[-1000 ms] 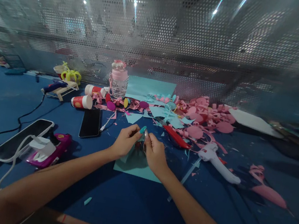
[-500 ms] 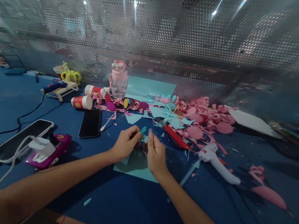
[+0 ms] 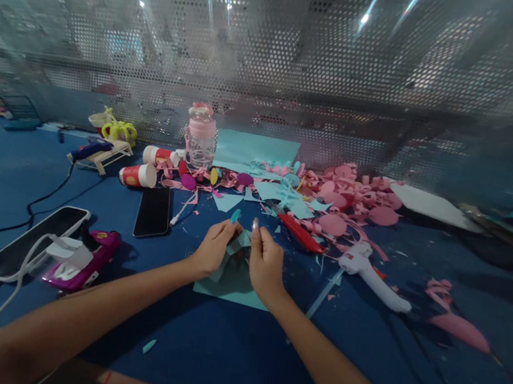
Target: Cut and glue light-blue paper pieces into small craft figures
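Observation:
My left hand (image 3: 213, 249) and my right hand (image 3: 265, 262) meet at the middle of the blue table, fingers pinched together on a small folded teal paper piece (image 3: 237, 246). The piece is held just above a teal paper sheet (image 3: 232, 288) lying flat on the table. What else sits between my fingers is hidden. A red-handled cutter (image 3: 301, 233) lies just beyond my right hand.
A white glue gun (image 3: 373, 277) lies to the right. Pink and teal paper scraps (image 3: 334, 199) pile up behind. A black phone (image 3: 154, 212), paper cups (image 3: 140, 175), a pink bottle (image 3: 201, 136), a second phone with cables (image 3: 34, 242) and a pink object (image 3: 83, 257) lie on the left.
Both hands stayed together on the paper piece; the fingers shifted slightly, and the left fingertip with the teal nail moved lower and left.

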Tool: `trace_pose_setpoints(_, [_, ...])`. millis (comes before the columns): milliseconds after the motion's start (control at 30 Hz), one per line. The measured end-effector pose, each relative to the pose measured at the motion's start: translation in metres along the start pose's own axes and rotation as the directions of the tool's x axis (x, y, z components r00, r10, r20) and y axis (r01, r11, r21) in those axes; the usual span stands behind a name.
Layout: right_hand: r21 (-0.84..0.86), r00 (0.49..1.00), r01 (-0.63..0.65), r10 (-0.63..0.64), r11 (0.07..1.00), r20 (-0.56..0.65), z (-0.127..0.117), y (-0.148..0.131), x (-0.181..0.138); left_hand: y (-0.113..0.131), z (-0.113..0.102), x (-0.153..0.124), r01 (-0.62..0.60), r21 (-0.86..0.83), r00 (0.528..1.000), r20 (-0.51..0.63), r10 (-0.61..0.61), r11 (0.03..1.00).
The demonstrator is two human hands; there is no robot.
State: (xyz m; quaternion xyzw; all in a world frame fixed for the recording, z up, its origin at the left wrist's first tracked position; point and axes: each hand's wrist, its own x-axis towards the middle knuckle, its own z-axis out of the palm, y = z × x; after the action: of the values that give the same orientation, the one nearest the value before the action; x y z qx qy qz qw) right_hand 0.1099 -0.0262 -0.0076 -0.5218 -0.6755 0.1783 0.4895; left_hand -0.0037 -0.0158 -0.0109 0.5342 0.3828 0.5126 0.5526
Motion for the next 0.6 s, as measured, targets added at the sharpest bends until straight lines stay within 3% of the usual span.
trace_pose_setpoints(167, [-0.032, 0.999, 0.030, -0.030, 0.999, 0.024, -0.002, 0.000, 0.001, 0.005, -0.009, 0.003, -0.089, 0.308, 0.993, 0.107, 0.059, 0.947])
trace_pose_setpoints(300, [-0.044, 0.996, 0.059, -0.056, 0.997, 0.067, -0.002, 0.000, 0.001, 0.012, -0.008, 0.002, -0.200, 0.482, 0.980, 0.088, 0.181, 0.853])
trace_pose_setpoints(400, [-0.043, 0.995, 0.061, -0.057, 0.997, 0.080, -0.002, -0.001, 0.000, 0.015, -0.007, 0.001, -0.236, 0.546, 0.970, 0.083, 0.228, 0.804])
trace_pose_setpoints(600, [-0.001, 0.997, 0.017, -0.016, 1.000, 0.075, -0.001, -0.002, -0.001, 0.015, -0.007, 0.000, -0.224, 0.594, 0.974, 0.102, 0.204, 0.773])
